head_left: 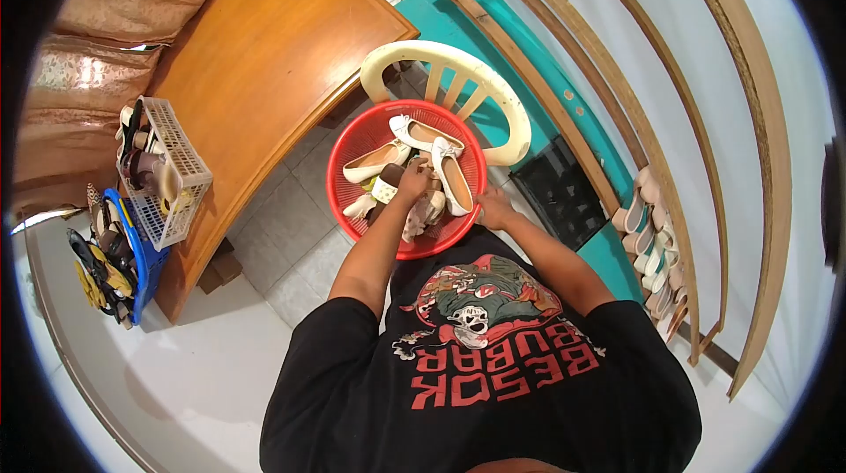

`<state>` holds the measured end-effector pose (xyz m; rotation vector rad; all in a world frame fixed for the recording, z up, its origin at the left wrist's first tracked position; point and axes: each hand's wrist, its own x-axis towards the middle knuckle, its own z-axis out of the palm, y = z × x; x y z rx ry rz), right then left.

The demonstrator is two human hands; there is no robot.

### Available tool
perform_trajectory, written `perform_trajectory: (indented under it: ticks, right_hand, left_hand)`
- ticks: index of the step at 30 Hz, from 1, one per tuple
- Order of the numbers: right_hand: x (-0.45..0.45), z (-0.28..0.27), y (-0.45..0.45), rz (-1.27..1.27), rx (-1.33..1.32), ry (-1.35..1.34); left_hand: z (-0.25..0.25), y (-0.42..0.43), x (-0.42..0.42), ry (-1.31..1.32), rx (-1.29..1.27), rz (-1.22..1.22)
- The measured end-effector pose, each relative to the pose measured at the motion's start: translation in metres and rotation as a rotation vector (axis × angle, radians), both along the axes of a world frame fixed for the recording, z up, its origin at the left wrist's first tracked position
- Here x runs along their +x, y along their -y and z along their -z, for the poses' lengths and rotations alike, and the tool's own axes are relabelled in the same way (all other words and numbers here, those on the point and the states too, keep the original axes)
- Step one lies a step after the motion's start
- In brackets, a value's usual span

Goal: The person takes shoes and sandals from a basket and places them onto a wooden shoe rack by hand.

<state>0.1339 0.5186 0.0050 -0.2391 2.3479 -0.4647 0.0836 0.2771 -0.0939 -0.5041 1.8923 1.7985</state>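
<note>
A round red basket (342,153) full of shoes sits on a cream plastic chair (511,116). My left hand (413,181) reaches into the basket among the shoes, its fingers bent down; what they hold, if anything, is hidden. White flats with bows (454,184) lie at the basket's right and upper side, and another pale shoe (377,162) is at its left. At the basket's right rim is my right hand (496,209), close against the edge, its fingertips not clearly visible.
On the left, a wooden table (291,24) bears a white crate (181,165) of shoes beside a blue basket (145,253) of footwear. To the right stand wooden rails (582,41), a teal surface (529,59) and a row of light shoes (654,253).
</note>
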Motion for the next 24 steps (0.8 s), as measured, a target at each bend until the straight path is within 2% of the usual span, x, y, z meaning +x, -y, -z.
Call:
perform_trajectory:
  ticks: [2,3,5,6,7,9,10,11,13,15,16,18,19,21,22,23,24]
  right_hand:
    - [0.005,0.003,-0.011,-0.076,0.042,0.083]
    - [0.008,0.013,-0.017,-0.101,0.02,0.073]
    - [0.009,0.014,-0.025,-0.132,0.006,0.066]
    - [0.005,0.006,-0.024,-0.125,-0.031,0.063]
    - [0.004,0.005,-0.024,-0.118,-0.068,0.064]
    - [0.0,0.012,-0.026,-0.116,-0.125,0.052]
    - [-0.003,0.014,-0.026,-0.089,-0.206,0.108]
    - [-0.004,0.015,-0.026,-0.059,-0.288,0.168]
    - [-0.012,0.013,-0.025,-0.061,-0.332,0.206]
    - [-0.018,0.009,-0.023,0.013,-0.378,0.31]
    - [-0.019,0.01,-0.022,0.012,-0.379,0.312]
    - [-0.024,0.012,-0.019,0.087,-0.433,0.112]
    - [-0.03,0.008,-0.016,0.087,-0.437,0.112]
    - [-0.039,0.001,-0.009,0.156,-0.375,0.057]
    - [-0.038,0.022,-0.006,0.23,-0.512,0.033]
    - [-0.034,0.04,-0.01,0.237,-0.517,0.04]
    - [-0.035,0.039,-0.007,0.384,-0.494,0.18]
  left_hand:
    - [0.011,-0.011,-0.016,-0.123,-0.242,0.194]
    - [0.007,-0.019,-0.025,-0.123,-0.236,0.192]
    - [-0.009,-0.037,-0.041,-0.028,-0.398,0.319]
    - [0.03,-0.043,-0.043,-0.102,-0.515,0.35]
    - [0.004,-0.051,-0.05,-0.1,-0.508,0.341]
    - [-0.043,-0.068,-0.06,-0.106,-0.943,0.386]
    - [-0.014,-0.07,-0.063,-0.095,-0.915,0.374]
    - [-0.005,-0.07,-0.068,-0.088,-0.911,0.368]
    - [0.002,-0.068,-0.075,0.13,-0.679,0.412]
    - [-0.004,-0.06,-0.07,0.131,-0.672,0.416]
    - [-0.01,-0.055,-0.068,0.104,-0.651,0.415]
    - [-0.019,-0.05,-0.065,0.048,-0.624,0.358]
    - [-0.006,-0.044,-0.063,0.048,-0.627,0.358]
    - [0.018,-0.031,-0.055,-0.211,-0.362,0.244]
    - [0.0,-0.027,-0.053,-0.284,-0.274,0.187]
    - [-0.018,-0.024,-0.053,-0.277,-0.279,0.194]
    - [-0.018,-0.02,-0.052,-0.086,-0.102,0.156]
